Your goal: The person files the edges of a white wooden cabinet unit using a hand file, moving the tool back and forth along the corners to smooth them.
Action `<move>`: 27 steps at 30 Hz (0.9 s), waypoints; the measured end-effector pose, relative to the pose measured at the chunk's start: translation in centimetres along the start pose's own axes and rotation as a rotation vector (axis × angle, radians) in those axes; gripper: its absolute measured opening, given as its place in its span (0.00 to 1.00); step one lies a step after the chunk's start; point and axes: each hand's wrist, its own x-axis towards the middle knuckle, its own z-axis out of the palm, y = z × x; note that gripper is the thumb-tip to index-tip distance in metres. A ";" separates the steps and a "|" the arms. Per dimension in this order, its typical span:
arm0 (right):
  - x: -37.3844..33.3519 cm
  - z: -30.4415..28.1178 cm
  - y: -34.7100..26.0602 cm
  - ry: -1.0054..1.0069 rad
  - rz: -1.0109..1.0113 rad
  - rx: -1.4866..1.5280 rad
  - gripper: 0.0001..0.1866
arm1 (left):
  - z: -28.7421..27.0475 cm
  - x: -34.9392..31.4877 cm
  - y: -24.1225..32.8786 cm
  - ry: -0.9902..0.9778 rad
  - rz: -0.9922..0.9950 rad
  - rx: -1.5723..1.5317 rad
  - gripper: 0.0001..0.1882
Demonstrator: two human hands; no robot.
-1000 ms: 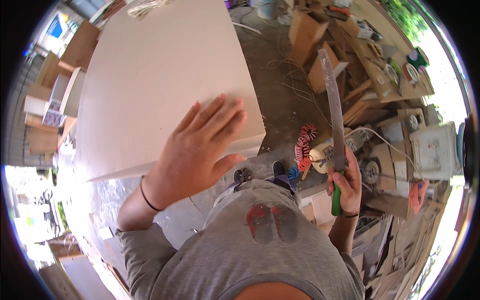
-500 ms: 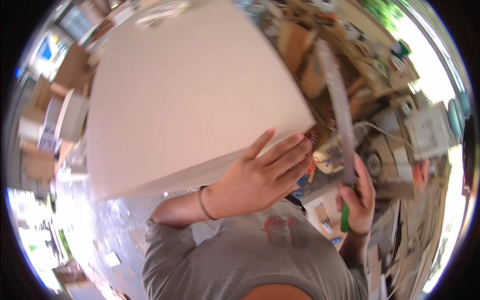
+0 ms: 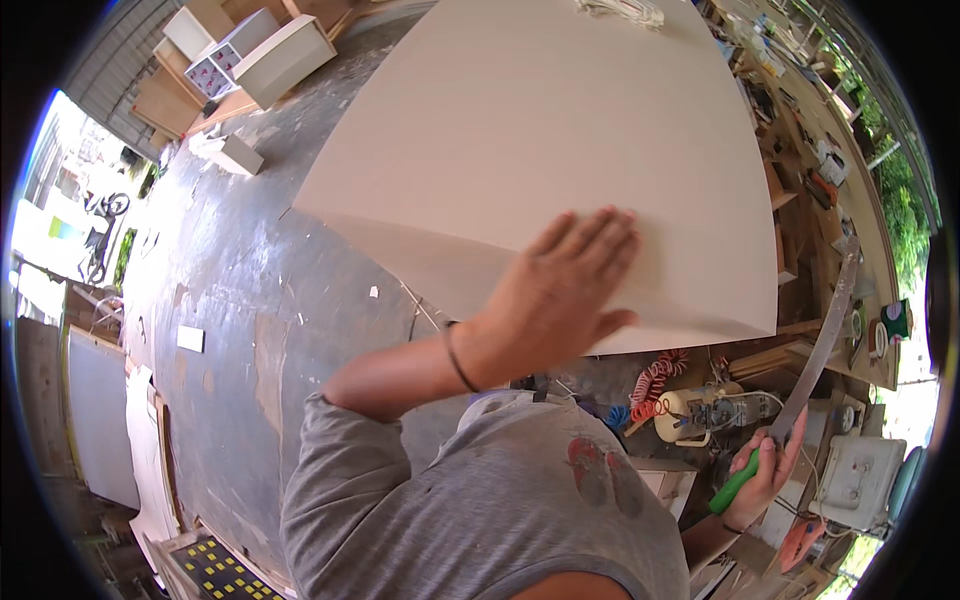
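In front of me spreads a large pale sheet (image 3: 560,130), its near left part falling away in a shaded slope. My left hand (image 3: 565,295), a dark band on its wrist, is over the sheet's near part, flat with fingers stretched. Whether the palm presses on the surface, I cannot tell. Off to the right, beyond the sheet's near right corner, my right hand (image 3: 768,470) grips a green-handled tool with a long narrow metal blade (image 3: 820,350). The blade points up and away, apart from the sheet. Teeth cannot be made out on it.
On the sheet's far edge lies a white bundle (image 3: 625,10). A cluttered workbench (image 3: 850,200) runs along the right. Below it are a cream-coloured machine (image 3: 685,415) and a red coiled hose (image 3: 655,385). White box-like units (image 3: 285,60) stand far left on the grey floor (image 3: 240,400).
My left hand has left the sheet's near right corner and turned flat over the near part. The blade has swung outward to the right, and my view has shifted.
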 end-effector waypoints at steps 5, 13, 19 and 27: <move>2.3 -0.1 -0.5 -0.078 -0.064 0.010 0.33 | -2.4 -5.9 -6.4 0.073 -0.239 0.185 0.34; 2.3 -3.5 1.1 -0.096 -0.356 -0.009 0.32 | -6.3 -18.5 -21.7 0.783 -1.133 -0.227 0.28; 2.0 -6.9 2.0 -0.164 -0.392 -0.076 0.27 | -0.2 -11.4 -11.1 0.674 -0.531 0.303 0.28; 1.0 -10.5 3.3 -0.220 -0.365 -0.054 0.28 | -2.8 -8.4 -10.7 0.497 -0.298 0.216 0.18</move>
